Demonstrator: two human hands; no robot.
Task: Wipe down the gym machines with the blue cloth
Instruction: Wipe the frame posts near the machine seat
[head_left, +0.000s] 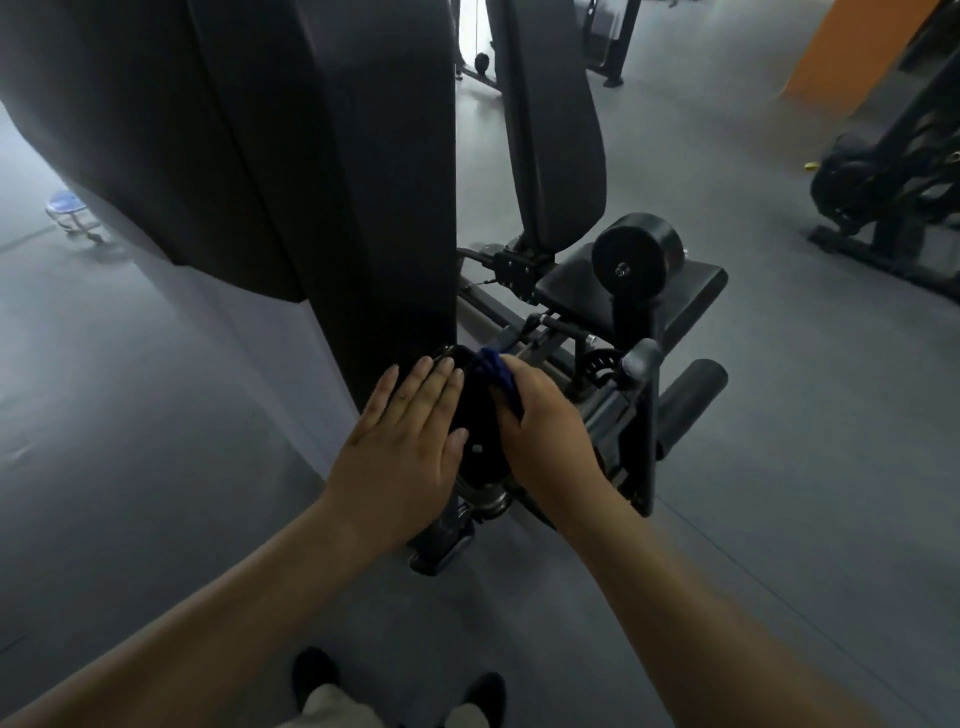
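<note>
- Blue cloth (500, 375): dark blue, bunched, gripped in the right hand (545, 436), against the machine's low round black housing.
- Gym machine (363, 218): black, tall upright column, with seat and roller pad beside it.

A smooth grey floor (779, 467) fills the dim room, with 1 small blue-topped stool (70, 208) on a metal frame at far left, an orange wall (852, 52) at upper right, 1 tiny yellow item (810, 166) lying below it, and pale light (475, 26) at the top.

Gym: padded weight machine (550, 156), roller pads (636, 254), grey rubber floor (779, 415).
</note>
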